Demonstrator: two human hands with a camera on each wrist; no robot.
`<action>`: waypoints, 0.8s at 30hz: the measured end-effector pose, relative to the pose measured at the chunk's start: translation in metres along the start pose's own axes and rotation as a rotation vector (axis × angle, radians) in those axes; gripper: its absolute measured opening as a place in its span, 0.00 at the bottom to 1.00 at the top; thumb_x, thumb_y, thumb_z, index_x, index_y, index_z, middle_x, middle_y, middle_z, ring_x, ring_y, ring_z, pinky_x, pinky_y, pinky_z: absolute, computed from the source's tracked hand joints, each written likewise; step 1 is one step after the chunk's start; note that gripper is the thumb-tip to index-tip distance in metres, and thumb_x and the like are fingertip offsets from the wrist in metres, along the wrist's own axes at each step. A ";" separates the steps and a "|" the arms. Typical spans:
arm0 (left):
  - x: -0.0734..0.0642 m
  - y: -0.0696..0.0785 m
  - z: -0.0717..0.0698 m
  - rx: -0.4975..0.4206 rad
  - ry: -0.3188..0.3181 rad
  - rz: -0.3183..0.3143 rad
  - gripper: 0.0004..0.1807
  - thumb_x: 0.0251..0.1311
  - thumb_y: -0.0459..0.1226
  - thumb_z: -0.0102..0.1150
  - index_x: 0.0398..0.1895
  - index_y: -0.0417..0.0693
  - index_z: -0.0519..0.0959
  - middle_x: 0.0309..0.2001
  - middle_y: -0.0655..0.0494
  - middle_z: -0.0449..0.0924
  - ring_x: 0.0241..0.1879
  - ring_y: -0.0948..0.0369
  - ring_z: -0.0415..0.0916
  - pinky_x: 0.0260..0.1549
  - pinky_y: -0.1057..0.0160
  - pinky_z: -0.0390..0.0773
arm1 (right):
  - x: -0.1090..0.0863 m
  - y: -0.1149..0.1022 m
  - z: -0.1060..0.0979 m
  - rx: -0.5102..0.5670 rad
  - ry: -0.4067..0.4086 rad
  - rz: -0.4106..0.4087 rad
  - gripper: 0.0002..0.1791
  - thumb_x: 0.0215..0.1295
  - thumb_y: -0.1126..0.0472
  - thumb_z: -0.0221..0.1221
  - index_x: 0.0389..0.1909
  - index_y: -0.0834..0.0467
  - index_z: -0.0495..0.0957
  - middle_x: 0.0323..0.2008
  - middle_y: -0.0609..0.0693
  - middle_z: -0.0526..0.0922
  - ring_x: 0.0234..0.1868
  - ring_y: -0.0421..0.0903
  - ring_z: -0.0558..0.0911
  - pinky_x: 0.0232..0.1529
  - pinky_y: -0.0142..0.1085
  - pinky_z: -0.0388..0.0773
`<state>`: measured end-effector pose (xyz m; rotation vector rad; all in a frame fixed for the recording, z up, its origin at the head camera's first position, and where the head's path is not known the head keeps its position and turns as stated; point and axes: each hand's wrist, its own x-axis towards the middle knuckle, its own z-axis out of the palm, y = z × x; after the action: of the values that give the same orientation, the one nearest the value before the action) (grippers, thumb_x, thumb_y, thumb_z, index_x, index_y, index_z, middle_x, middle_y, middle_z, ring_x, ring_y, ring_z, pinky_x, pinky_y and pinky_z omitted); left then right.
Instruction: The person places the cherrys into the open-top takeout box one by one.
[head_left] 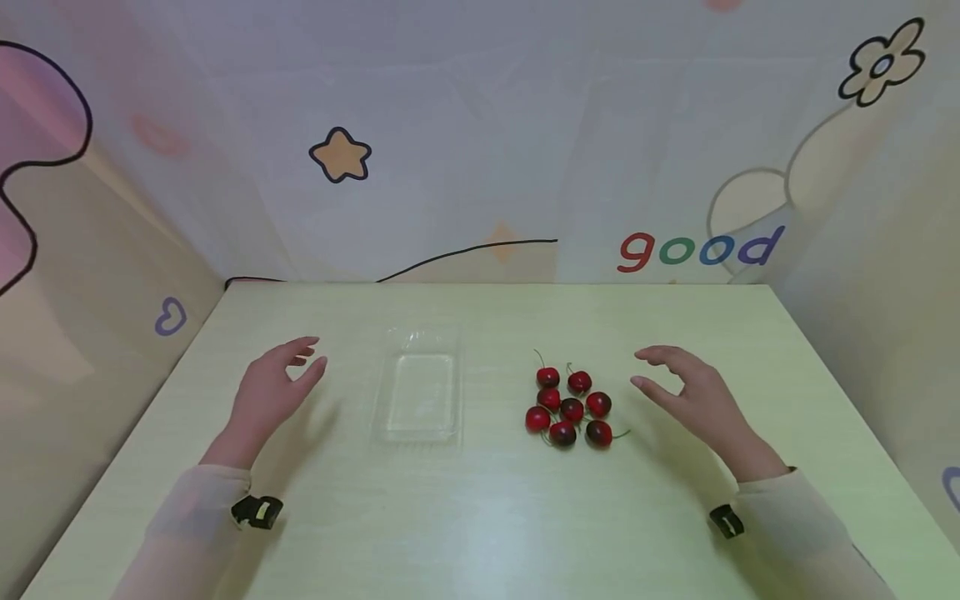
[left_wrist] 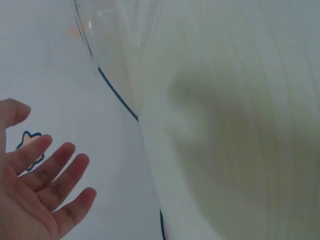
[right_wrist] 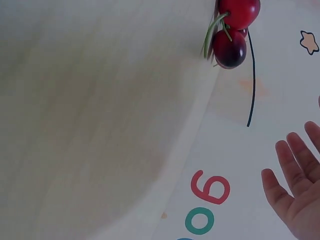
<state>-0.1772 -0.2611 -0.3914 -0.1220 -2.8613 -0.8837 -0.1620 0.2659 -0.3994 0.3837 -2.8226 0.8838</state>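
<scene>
A clear plastic tray (head_left: 422, 433) lies on the table, left of the middle. To its right sits a loose cluster of several dark red cherries (head_left: 572, 409), some with green stems. My left hand (head_left: 270, 387) hovers left of the tray, fingers relaxed and apart, holding nothing; the left wrist view shows its spread fingers (left_wrist: 65, 172) and a corner of the tray (left_wrist: 107, 30). On the other side, my right hand (head_left: 693, 396) hangs to the right of the cherries with thumb and fingers parted around air. Two cherries (right_wrist: 230, 49) show at the top of the right wrist view.
The pale wooden table (head_left: 487, 533) ends at a printed cloth backdrop (head_left: 480, 125) along its far edge. Cloth sides rise at left and right. Each sleeve carries a black strap near the wrist, the left one (head_left: 257, 511) and the right one (head_left: 727, 521).
</scene>
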 end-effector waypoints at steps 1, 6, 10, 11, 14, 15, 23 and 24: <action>-0.001 0.000 0.000 -0.023 0.000 -0.006 0.27 0.73 0.44 0.53 0.69 0.38 0.73 0.61 0.33 0.80 0.58 0.39 0.79 0.57 0.39 0.78 | -0.001 0.000 0.000 0.004 -0.007 0.007 0.24 0.70 0.56 0.64 0.62 0.63 0.77 0.60 0.66 0.81 0.62 0.66 0.78 0.59 0.65 0.78; -0.003 0.001 0.002 -0.104 -0.022 -0.063 0.25 0.74 0.42 0.53 0.68 0.37 0.73 0.58 0.34 0.81 0.57 0.40 0.80 0.49 0.53 0.83 | -0.005 -0.004 0.001 0.014 -0.061 0.055 0.24 0.71 0.55 0.63 0.62 0.62 0.77 0.60 0.65 0.82 0.60 0.64 0.79 0.59 0.64 0.78; -0.005 0.003 0.003 -0.147 -0.058 -0.125 0.26 0.74 0.42 0.54 0.68 0.36 0.73 0.60 0.33 0.80 0.56 0.40 0.81 0.42 0.67 0.78 | -0.010 -0.006 0.003 0.036 -0.095 0.078 0.24 0.70 0.55 0.64 0.62 0.62 0.78 0.59 0.64 0.82 0.59 0.64 0.81 0.60 0.63 0.79; -0.006 0.004 0.003 -0.170 -0.073 -0.146 0.26 0.74 0.43 0.54 0.68 0.36 0.73 0.60 0.33 0.80 0.56 0.41 0.81 0.41 0.69 0.78 | -0.011 -0.007 0.004 0.040 -0.103 0.081 0.24 0.70 0.55 0.64 0.62 0.62 0.78 0.59 0.64 0.83 0.59 0.64 0.81 0.60 0.62 0.79; -0.007 0.004 0.005 -0.255 -0.114 -0.212 0.27 0.75 0.43 0.55 0.69 0.36 0.72 0.61 0.33 0.80 0.53 0.46 0.84 0.40 0.76 0.79 | -0.015 -0.008 0.006 0.053 -0.128 0.082 0.24 0.69 0.56 0.65 0.61 0.63 0.78 0.58 0.63 0.84 0.57 0.63 0.82 0.60 0.60 0.80; -0.008 0.004 0.006 -0.288 -0.127 -0.235 0.28 0.74 0.43 0.55 0.70 0.35 0.72 0.61 0.34 0.80 0.51 0.50 0.85 0.39 0.78 0.79 | -0.016 -0.008 0.007 0.055 -0.136 0.079 0.23 0.69 0.56 0.65 0.61 0.63 0.78 0.57 0.63 0.84 0.57 0.63 0.82 0.60 0.60 0.80; -0.012 0.004 0.014 -0.478 -0.175 -0.347 0.30 0.73 0.43 0.58 0.71 0.34 0.70 0.63 0.37 0.80 0.37 0.80 0.80 0.42 0.75 0.84 | -0.026 -0.014 0.016 0.088 -0.170 0.083 0.24 0.67 0.55 0.67 0.60 0.63 0.79 0.56 0.61 0.85 0.55 0.59 0.83 0.57 0.57 0.82; -0.013 0.004 0.015 -0.492 -0.181 -0.353 0.30 0.73 0.43 0.58 0.71 0.34 0.70 0.64 0.36 0.80 0.37 0.80 0.80 0.42 0.74 0.85 | -0.027 -0.015 0.016 0.090 -0.171 0.086 0.24 0.67 0.55 0.67 0.60 0.63 0.79 0.56 0.60 0.86 0.55 0.59 0.84 0.57 0.56 0.82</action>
<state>-0.1660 -0.2496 -0.4035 0.2737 -2.8013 -1.7152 -0.1330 0.2499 -0.4109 0.3682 -2.9827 1.0459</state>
